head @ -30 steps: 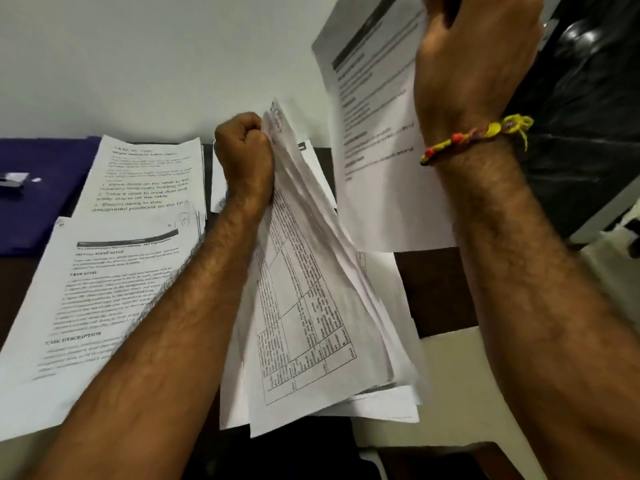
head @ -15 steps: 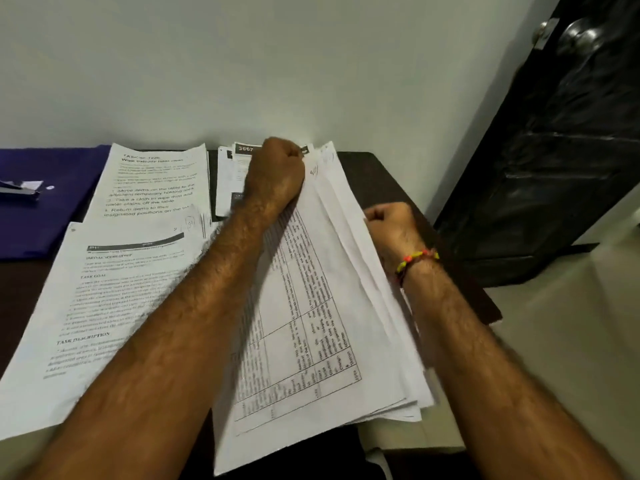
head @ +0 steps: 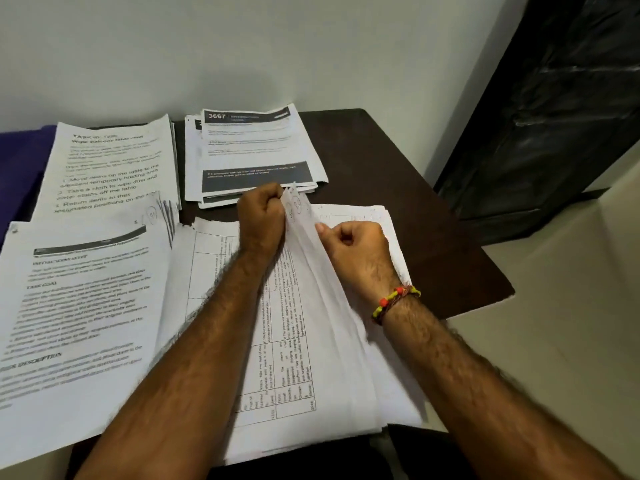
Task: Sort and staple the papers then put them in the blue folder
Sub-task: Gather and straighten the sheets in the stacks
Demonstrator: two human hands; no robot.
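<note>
I read "3667" in white on the dark header of the top sheet (head: pixel 249 147) of the far pile. Left far sheet (head: pixel 110 168): "Move items on the table". Near left sheet (head: pixel 79 306): "TASK GOAL". Remaining print too blurred.

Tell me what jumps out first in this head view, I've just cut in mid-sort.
Front and centre, the left hand grips the raised top corner of a fanned sheaf of table-printed sheets, while the right hand pinches one sheet's edge beside it. Sorted piles ring them on the dark table: a "3667" stack behind, two text-page piles to the left. A blue folder peeks out at the far left edge.
</note>
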